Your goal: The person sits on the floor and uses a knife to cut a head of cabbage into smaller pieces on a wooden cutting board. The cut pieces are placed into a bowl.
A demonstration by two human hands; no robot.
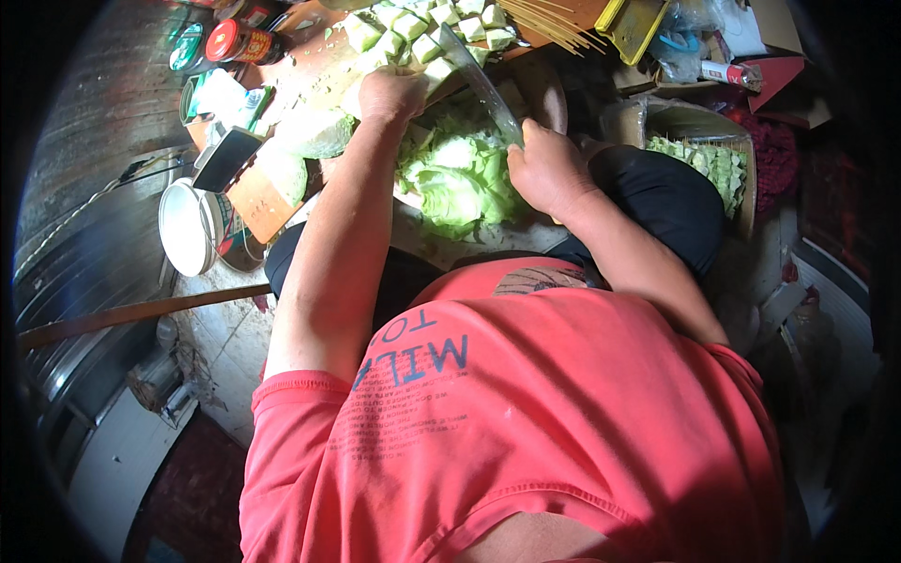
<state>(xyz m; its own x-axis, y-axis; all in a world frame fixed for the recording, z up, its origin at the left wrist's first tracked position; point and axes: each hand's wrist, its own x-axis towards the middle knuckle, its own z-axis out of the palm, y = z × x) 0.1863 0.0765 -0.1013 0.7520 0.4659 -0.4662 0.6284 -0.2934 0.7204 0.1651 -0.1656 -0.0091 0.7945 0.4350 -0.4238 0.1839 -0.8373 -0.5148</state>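
Observation:
My right hand [549, 165] grips the handle of a kitchen knife [482, 88]. Its long blade slants away to the upper left, over the edge of a wooden board [317, 53]. Beside the blade, my left hand [393, 95] is bent down at a cut cabbage piece [440, 72]; its fingertips are hidden. Many cabbage chunks [408, 28] lie on the board beyond it. Left of my left wrist rests a larger cabbage portion [317, 132]. Below the knife, loose cabbage leaves [461, 183] are heaped between my knees.
Bamboo skewers [549, 24] and a yellow plastic holder [631, 28] lie at the upper right. A cardboard box [750, 165] of skewered cabbage [711, 169] stands right of my knee. Leftward are a phone [227, 160], a white bucket [188, 226] and a red-lidded jar [243, 43].

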